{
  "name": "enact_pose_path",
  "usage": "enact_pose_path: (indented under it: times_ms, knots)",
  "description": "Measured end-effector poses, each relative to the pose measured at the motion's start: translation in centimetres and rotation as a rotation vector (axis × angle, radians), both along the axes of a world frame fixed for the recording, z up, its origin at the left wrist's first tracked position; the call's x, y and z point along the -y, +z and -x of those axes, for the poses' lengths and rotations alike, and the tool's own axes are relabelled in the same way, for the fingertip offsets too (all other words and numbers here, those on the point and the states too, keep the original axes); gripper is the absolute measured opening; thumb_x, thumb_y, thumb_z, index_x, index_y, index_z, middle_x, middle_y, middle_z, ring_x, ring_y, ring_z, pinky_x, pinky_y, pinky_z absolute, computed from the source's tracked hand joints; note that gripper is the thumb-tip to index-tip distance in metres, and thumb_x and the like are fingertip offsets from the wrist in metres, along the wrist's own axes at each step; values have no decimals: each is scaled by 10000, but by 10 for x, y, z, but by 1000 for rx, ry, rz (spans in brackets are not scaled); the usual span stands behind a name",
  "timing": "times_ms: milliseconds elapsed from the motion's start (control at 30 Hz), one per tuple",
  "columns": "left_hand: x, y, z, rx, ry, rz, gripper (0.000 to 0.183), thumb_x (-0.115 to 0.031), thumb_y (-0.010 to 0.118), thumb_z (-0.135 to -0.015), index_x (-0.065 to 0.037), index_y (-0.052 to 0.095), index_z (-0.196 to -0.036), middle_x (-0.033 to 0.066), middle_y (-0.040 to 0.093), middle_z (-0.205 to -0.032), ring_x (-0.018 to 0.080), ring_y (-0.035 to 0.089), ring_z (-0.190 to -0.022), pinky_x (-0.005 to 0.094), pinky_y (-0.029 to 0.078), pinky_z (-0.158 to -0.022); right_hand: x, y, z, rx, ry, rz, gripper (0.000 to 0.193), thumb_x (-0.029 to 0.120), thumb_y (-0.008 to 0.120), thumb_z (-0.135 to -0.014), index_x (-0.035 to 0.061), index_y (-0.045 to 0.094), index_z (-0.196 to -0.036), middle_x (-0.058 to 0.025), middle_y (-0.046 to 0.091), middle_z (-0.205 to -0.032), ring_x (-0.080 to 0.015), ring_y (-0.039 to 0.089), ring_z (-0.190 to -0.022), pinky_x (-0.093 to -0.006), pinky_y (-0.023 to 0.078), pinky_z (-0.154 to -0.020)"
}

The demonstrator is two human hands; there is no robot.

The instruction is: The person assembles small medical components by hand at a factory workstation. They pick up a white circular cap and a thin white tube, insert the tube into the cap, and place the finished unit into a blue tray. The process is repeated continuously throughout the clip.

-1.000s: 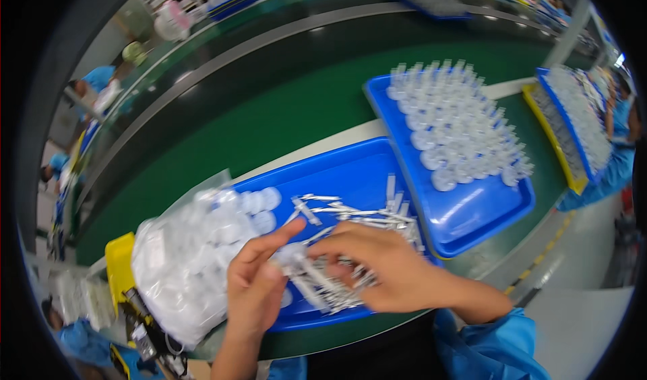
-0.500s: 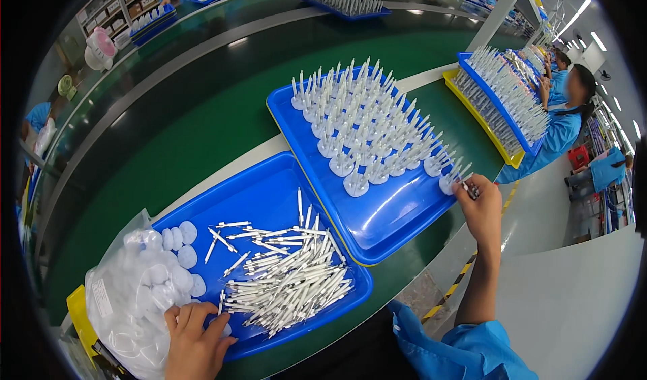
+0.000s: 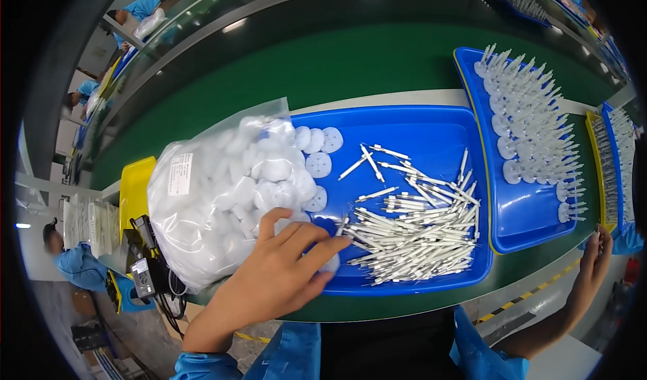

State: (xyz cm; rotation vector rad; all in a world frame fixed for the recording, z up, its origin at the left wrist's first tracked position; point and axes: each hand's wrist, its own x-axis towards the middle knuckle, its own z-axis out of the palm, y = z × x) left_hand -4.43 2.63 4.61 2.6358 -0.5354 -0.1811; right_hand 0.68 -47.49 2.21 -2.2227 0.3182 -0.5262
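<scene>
My left hand [image 3: 276, 269] is over the left edge of the near blue tray [image 3: 411, 117], beside the clear bag [image 3: 216, 178] of white round discs. Its fingers are apart. A white disc [image 3: 330, 265] shows between index finger and thumb, and a slim white pen-like stick [image 3: 342, 225] stands at the fingertips; I cannot tell whether they are touched. A pile of such white sticks [image 3: 418, 231] fills the tray's right half. My right hand [image 3: 594, 255] is closed by the near right corner of the second blue tray [image 3: 532, 235]; what its fingertips pinch is too small to name.
Rows of discs with upright sticks [image 3: 532, 117] stand in the second tray. Loose discs [image 3: 318, 165] lie beside the bag. Further right are stacked yellow and blue trays [image 3: 610, 171]. A yellow tray [image 3: 135, 191] and black cables [image 3: 162, 299] sit left. Beyond runs a green belt [image 3: 377, 63]; co-workers sit around.
The view has swung left, so the trays appear further right and the whole bag shows. My right hand stays near the second tray's corner. My left hand remains by the bag and disc.
</scene>
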Motion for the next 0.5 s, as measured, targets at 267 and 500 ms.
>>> enact_pose_path:
  times_ms: [267,500]
  knots:
    - [23,-12,-24,-445,376,1449,373,-123,608,-980,93,553,-1280,298,628,-1232,401,672,-1108,469,567,-955,-184,18,-23,-122,704,-247,123,106,656,-946,18,699,-1020,-48,626,-820,-104,550,-685,-241,411,-600]
    - [23,-32,-34,-559,394,1589,377,-163,528,-1060,77,541,-1351,254,613,-1313,347,657,-1161,455,552,-1008,-256,24,-46,-29,1125,-275,152,18,678,-909,3,668,-1060,-151,670,-893,-246,670,-715,-330,522,-594]
